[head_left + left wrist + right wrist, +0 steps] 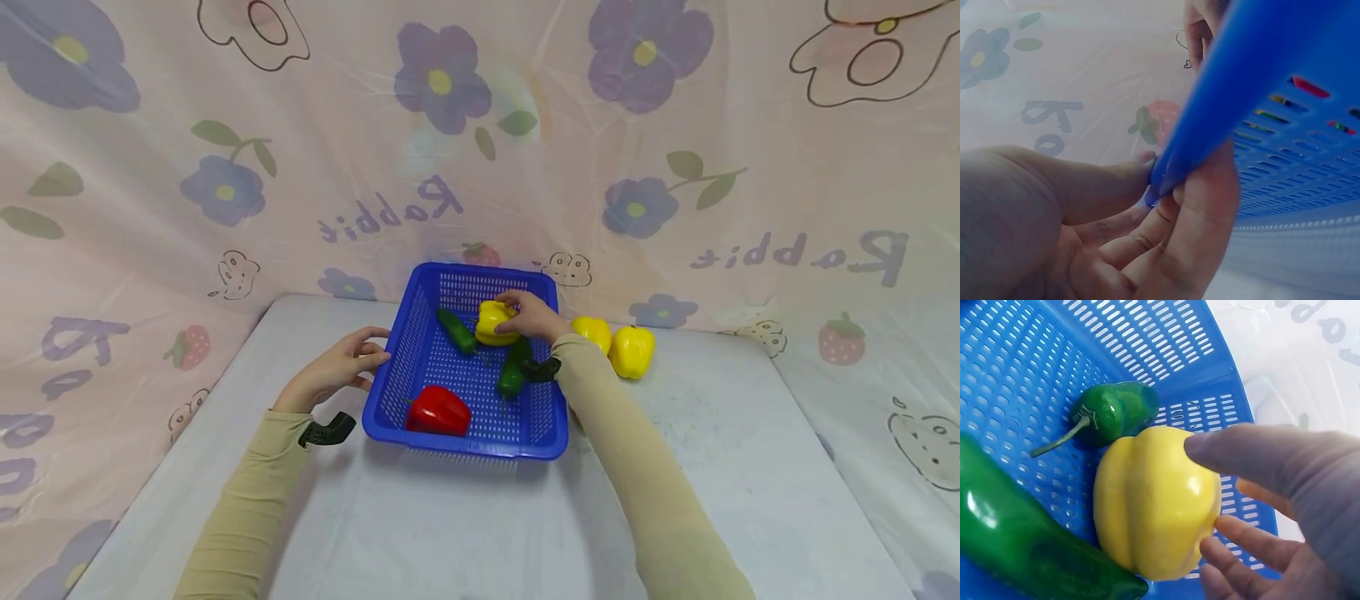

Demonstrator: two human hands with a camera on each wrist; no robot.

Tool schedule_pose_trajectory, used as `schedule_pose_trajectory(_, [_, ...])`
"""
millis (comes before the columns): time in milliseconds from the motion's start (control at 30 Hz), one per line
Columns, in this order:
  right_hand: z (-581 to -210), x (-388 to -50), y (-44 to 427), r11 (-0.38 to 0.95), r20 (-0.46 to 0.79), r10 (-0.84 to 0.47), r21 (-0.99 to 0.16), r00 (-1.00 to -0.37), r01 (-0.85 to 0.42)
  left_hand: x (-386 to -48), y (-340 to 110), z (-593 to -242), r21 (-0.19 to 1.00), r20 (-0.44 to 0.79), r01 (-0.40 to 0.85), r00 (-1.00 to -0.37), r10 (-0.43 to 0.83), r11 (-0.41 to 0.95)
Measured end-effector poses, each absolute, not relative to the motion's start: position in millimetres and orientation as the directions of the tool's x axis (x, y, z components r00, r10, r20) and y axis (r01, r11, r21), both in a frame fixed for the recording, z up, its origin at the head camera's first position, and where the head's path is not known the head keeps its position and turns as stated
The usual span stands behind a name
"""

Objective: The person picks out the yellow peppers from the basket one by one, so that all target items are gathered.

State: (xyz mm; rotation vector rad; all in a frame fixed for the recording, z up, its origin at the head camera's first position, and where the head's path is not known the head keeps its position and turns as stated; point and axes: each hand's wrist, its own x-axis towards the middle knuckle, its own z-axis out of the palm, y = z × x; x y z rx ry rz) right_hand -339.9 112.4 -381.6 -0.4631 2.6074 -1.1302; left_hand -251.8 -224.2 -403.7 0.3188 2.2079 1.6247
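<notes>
My left hand (333, 367) holds the left rim of a blue plastic basket (461, 450). In the left wrist view the thumb lies on one side of that rim and the fingers (1207, 212) on the other. Inside the basket's far part, my right hand (534, 315) grips a yellow bell pepper (491, 325), its thumb (1229, 447) on top and fingertips against the side. Around that pepper lie two long green peppers, one to its left (455, 331) and one nearer to me (512, 372). A red bell pepper (438, 411) lies at the basket's near left corner.
Two more yellow bell peppers, one partly behind the right forearm (591, 332) and one beside it (632, 352), sit on the white table (720, 467) right of the basket. A patterned cloth (525, 183) hangs behind the table and along its sides.
</notes>
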Motion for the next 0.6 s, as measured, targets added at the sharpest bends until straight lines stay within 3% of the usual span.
schedule_pose_trajectory(600, [-381.5, -342.1, 106.2, 0.698, -0.113, -0.355, -0.693, -0.928, -0.183, -251.5, -224.9, -401.7, 0.953, -0.163, -0.037, -0.899, 0.405, 0.301])
